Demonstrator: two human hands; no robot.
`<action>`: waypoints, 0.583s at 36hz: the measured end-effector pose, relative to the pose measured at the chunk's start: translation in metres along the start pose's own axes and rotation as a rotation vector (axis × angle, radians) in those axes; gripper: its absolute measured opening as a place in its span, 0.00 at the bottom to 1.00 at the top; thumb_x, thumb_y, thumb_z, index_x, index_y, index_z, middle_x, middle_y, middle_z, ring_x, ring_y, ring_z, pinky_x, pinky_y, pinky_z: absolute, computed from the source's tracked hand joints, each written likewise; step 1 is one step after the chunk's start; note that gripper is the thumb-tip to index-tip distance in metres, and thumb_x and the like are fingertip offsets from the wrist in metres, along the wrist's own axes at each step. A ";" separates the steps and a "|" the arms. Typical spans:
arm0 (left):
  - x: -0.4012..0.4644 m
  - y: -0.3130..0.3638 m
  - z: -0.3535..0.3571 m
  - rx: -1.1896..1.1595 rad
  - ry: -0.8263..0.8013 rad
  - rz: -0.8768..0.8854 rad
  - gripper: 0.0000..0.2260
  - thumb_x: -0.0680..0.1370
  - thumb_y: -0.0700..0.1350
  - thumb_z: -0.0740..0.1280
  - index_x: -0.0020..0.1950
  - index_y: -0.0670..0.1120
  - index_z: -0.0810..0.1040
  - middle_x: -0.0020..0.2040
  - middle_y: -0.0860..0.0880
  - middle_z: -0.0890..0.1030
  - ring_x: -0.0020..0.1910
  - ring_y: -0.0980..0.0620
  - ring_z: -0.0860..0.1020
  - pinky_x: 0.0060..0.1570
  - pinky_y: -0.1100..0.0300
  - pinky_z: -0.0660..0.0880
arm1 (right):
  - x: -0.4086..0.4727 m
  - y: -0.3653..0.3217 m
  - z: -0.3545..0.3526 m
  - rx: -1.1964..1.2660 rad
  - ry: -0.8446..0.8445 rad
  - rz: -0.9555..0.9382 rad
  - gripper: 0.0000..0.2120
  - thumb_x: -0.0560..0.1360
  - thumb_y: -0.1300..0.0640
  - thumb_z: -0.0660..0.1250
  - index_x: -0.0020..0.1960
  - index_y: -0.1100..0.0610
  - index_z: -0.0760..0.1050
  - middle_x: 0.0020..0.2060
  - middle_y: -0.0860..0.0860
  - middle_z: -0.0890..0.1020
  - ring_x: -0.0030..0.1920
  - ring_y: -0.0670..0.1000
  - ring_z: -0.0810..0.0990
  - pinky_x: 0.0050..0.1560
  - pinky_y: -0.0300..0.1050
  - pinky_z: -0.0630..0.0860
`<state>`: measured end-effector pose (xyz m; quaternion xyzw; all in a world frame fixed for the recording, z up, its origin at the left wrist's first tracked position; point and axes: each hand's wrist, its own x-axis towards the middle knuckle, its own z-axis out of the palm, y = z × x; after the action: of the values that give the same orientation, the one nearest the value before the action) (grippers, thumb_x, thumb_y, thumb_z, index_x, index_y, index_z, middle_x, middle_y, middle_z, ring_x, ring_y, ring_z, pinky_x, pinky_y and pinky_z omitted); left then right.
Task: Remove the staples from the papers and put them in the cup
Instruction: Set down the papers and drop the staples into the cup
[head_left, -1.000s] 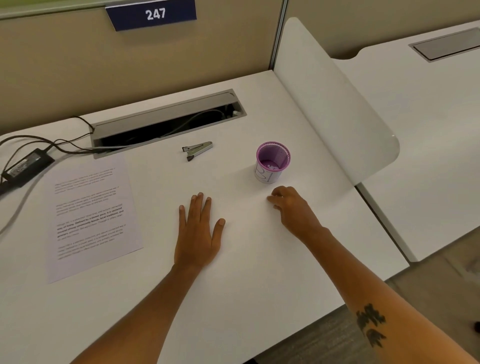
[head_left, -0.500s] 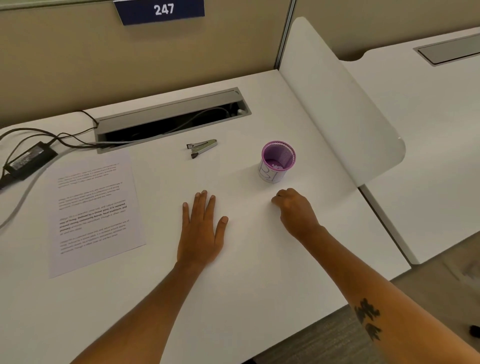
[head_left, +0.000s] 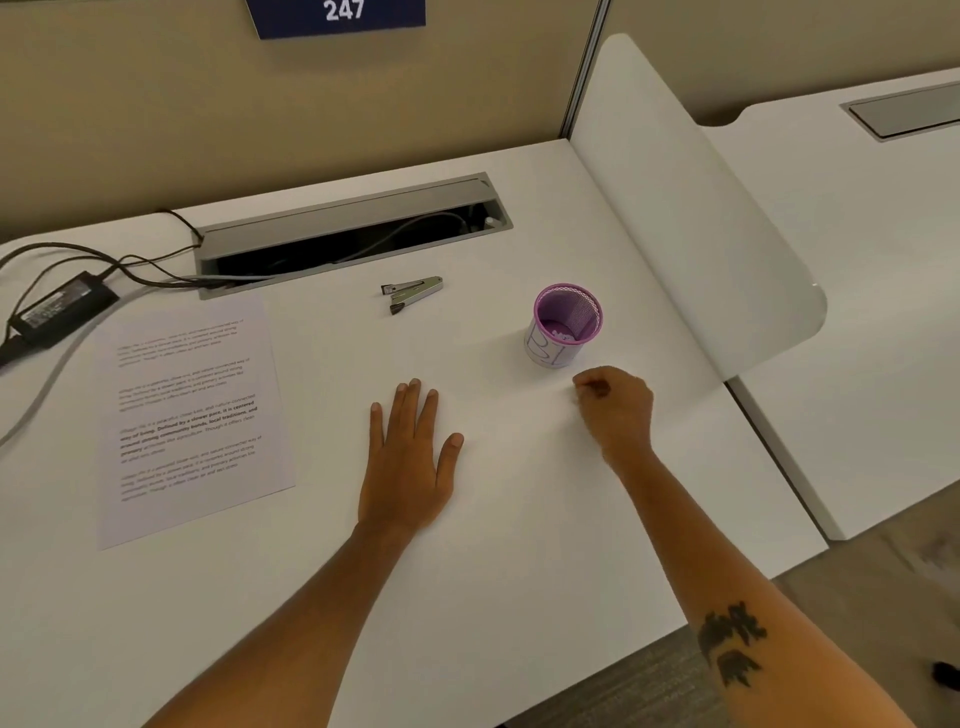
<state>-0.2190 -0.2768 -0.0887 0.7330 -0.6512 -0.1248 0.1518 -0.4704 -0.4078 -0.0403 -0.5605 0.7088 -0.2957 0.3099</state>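
White desk fills your view, and the number sign above is cut off. Your right hand is curled just in front of the purple cup; whether its fingertips pinch a staple is too small to tell. Your left hand lies flat, fingers slightly spread. One paper lies at the left, and the staple remover is beyond your left hand.

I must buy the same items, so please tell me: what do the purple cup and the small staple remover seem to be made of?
Purple mesh cup: probably painted metal wire mesh, given its fine perforated wall; a white label wraps the lower part.
Silver staple remover: seems bare metal, with a dull grey sheen and dark tips.
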 end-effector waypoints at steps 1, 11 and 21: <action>0.000 0.000 0.000 -0.002 0.000 0.000 0.31 0.87 0.62 0.47 0.86 0.46 0.57 0.87 0.45 0.55 0.87 0.48 0.49 0.85 0.39 0.49 | 0.001 -0.001 -0.004 0.176 -0.003 0.128 0.12 0.73 0.71 0.70 0.45 0.56 0.85 0.40 0.50 0.86 0.38 0.48 0.84 0.46 0.37 0.78; 0.000 0.002 -0.003 0.014 -0.005 0.000 0.32 0.86 0.63 0.45 0.86 0.46 0.57 0.87 0.45 0.55 0.87 0.47 0.49 0.85 0.39 0.49 | 0.025 -0.016 -0.051 1.140 -0.156 0.591 0.08 0.79 0.76 0.63 0.50 0.66 0.78 0.45 0.58 0.81 0.47 0.53 0.82 0.44 0.39 0.85; 0.000 0.003 -0.004 0.013 -0.007 0.000 0.32 0.87 0.62 0.47 0.86 0.45 0.58 0.87 0.45 0.55 0.88 0.48 0.48 0.85 0.39 0.49 | 0.049 -0.104 -0.065 0.539 -0.116 0.120 0.09 0.71 0.73 0.76 0.46 0.62 0.85 0.42 0.60 0.87 0.42 0.56 0.86 0.52 0.49 0.86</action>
<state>-0.2201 -0.2771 -0.0841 0.7337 -0.6524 -0.1229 0.1448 -0.4659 -0.4718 0.0750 -0.4309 0.6176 -0.4219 0.5049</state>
